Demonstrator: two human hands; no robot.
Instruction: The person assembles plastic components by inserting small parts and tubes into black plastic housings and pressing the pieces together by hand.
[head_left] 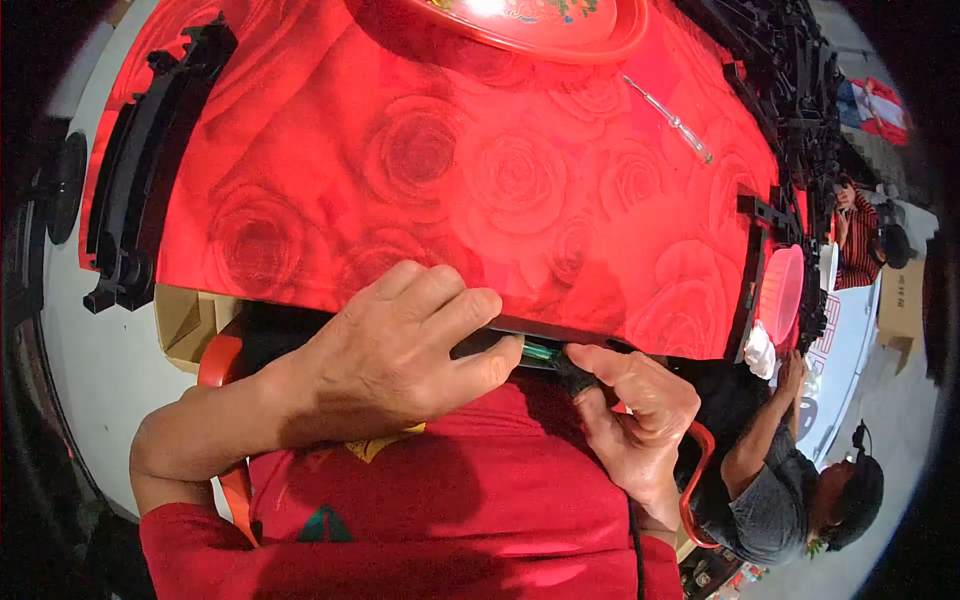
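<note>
At the near edge of the red rose-patterned table (520, 170), both my hands are closed around a small, shiny green piece (541, 351) with a dark end. My left hand (420, 335) has its fingers curled, the index finger bent toward the green piece. On the other side, my right hand (640, 400) pinches the black end (573, 378) between thumb and fingers. Fingers and the table edge hide much of the piece, so its kind does not show. A clear-handled screwdriver (668, 118) lies farther off on the tabletop.
A red round tray (540, 48) stands at the far side. Long black plastic parts (160, 160) line the left edge; more black parts (795, 110) crowd the right. There, a pink basin (780, 290) sits by white tissue (759, 350). A co-worker (770, 490) is close on my right.
</note>
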